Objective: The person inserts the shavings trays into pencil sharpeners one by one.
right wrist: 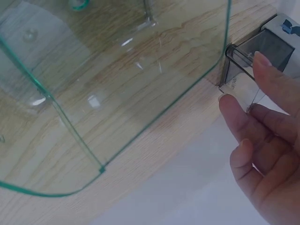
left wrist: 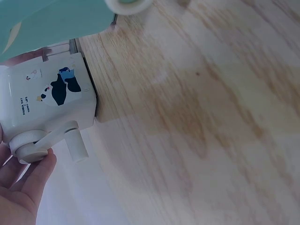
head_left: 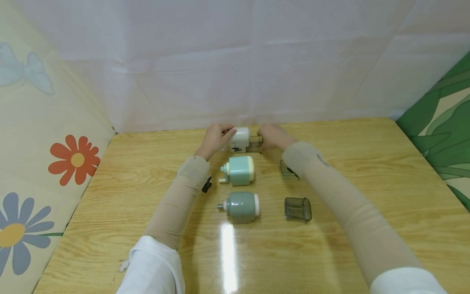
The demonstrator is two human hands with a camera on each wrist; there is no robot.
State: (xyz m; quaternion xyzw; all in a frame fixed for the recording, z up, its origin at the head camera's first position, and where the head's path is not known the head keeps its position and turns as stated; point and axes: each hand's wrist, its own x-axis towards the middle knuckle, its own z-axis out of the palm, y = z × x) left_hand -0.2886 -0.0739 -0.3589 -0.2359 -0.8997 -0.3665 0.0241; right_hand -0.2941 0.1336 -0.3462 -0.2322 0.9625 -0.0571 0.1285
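Observation:
At the back of the table lies a white crank pencil sharpener (head_left: 240,136) with dark animal stickers. My left hand (head_left: 216,141) grips its crank end; in the left wrist view the fingers (left wrist: 41,176) curl round the crank hub. A smoky see-through shavings drawer (head_left: 255,143) sticks partly out of the sharpener's right end. My right hand (head_left: 274,137) pinches the drawer's outer end, thumb on one side and fingers on the other, as the right wrist view shows. Nearer me is a light teal pencil sharpener (head_left: 240,170), its crank pointing left.
A dark green pencil sharpener (head_left: 242,207) lies in front of the teal one. To the right are two see-through drawers, one greenish (head_left: 288,169) partly under my right forearm, one smoky (head_left: 297,209). A white cloth wall (head_left: 235,73) stands behind the table (head_left: 349,163).

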